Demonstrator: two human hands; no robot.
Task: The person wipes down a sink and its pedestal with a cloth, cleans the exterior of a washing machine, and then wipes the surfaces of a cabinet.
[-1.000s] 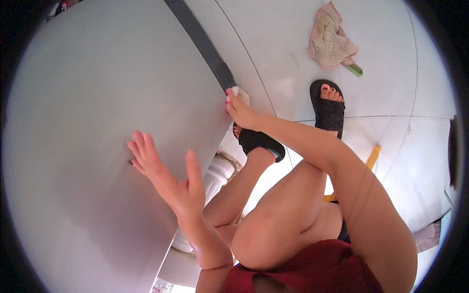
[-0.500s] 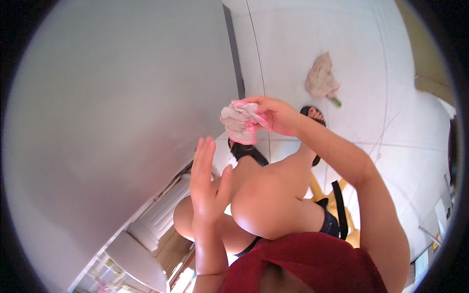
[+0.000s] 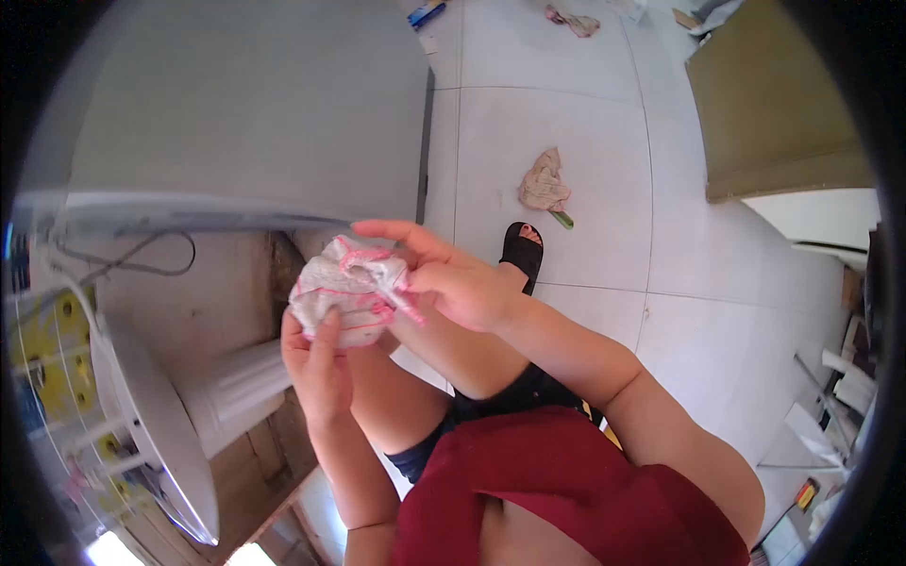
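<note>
A crumpled white cloth with pink edging (image 3: 344, 297) is stretched between my two hands, above my knees. My left hand (image 3: 319, 363) grips its lower left part, with the thumb on top. At the cloth's right side my right hand (image 3: 453, 283) pinches it between thumb and fingers. The large grey panel (image 3: 255, 104) stands just beyond both hands. Part of the cloth's underside is hidden.
On the tiled floor (image 3: 585, 245) lie a beige cloth (image 3: 545, 181) with a green object (image 3: 563, 220) under it, and another cloth (image 3: 574, 21) farther off. A white basin (image 3: 156, 415) on a pedestal is at the left. A brown-covered piece of furniture (image 3: 779, 104) stands at the right.
My right hand has brought the cloth from the panel's lower edge to my left hand, which has closed on it. The view has turned, showing the basin and more floor.
</note>
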